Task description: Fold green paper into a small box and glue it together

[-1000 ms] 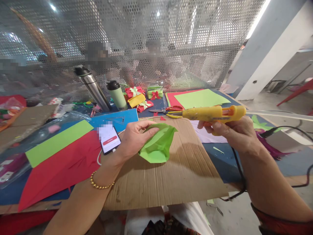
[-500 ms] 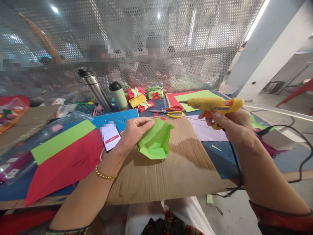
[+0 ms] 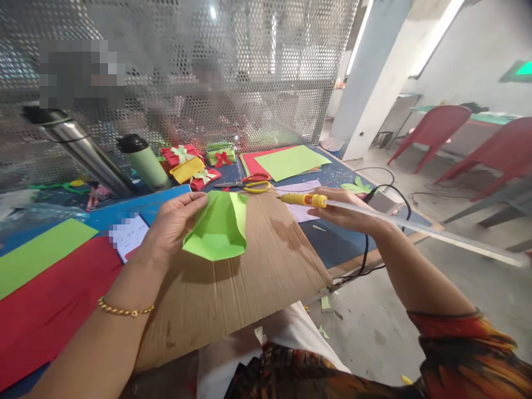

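My left hand [image 3: 173, 224] pinches the left edge of a folded green paper piece [image 3: 216, 224], thumb on top. The paper has raised sides, like a small open pouch, and is held over a brown cardboard sheet [image 3: 233, 302]. To its right, my right hand [image 3: 351, 209] grips a yellow hot glue gun [image 3: 301, 199], whose nozzle points left toward the paper without touching it. A long whitish glue stick [image 3: 432, 231] sticks out of the gun's back end. The gun's handle and most fingers of my right hand are hidden.
Scissors with yellow handles [image 3: 257, 187] lie behind the paper. Small folded paper boxes with bows [image 3: 208, 177] stand farther back, beside a green bottle [image 3: 143, 160] and a steel flask [image 3: 83, 147]. Red paper [image 3: 62, 305] and a phone [image 3: 128, 233] lie left. A black cord [image 3: 366, 257] hangs right.
The view has turned right. My right hand has brought the glue gun closer to the green paper and turned it, so the glue stick shows. My left hand still holds the paper.
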